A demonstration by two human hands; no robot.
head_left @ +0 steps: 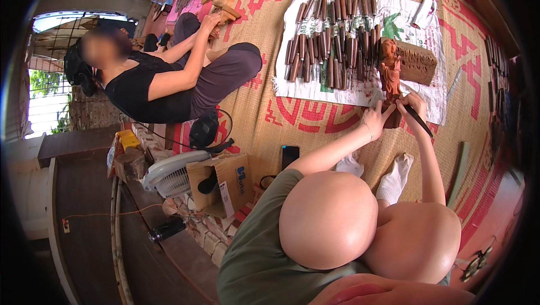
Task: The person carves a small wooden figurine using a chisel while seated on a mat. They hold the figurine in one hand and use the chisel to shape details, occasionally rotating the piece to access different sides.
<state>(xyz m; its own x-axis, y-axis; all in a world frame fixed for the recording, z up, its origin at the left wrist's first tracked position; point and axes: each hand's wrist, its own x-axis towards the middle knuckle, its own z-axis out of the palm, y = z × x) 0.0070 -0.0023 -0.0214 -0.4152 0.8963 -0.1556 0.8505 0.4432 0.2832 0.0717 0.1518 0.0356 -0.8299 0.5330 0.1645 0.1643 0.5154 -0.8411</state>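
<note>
Looking down past our bare knees, we see a reddish-brown carved wooden figure (390,71) right of centre in the upper half of the frame, at the lower right part of a printed white sheet (360,97). Its rounded head points up the frame, folds like a draped robe run down its body, and its lower end meets a darker brown base (393,119) between our hands; we cannot tell whether it stands upright or leans. Our left hand (376,120) is partly open, two fingers parted against the base, though how firmly it grips we cannot tell. Our right hand (415,104) is curled around a dark slender tool (421,122), its thumb beside the base. Just right of the figure sits a rough brown block (417,63), and rows of dark-handled tools (337,38) crowd its left, leaving little space sideways. Below the sheet's lower edge, patterned mat (315,115) runs down toward our white-socked foot (396,173), while a wider stretch of mat lies between the sheet's left edge and a seated co-worker (163,74) at upper left. More tools (495,80) line the right edge of the mat.
</note>
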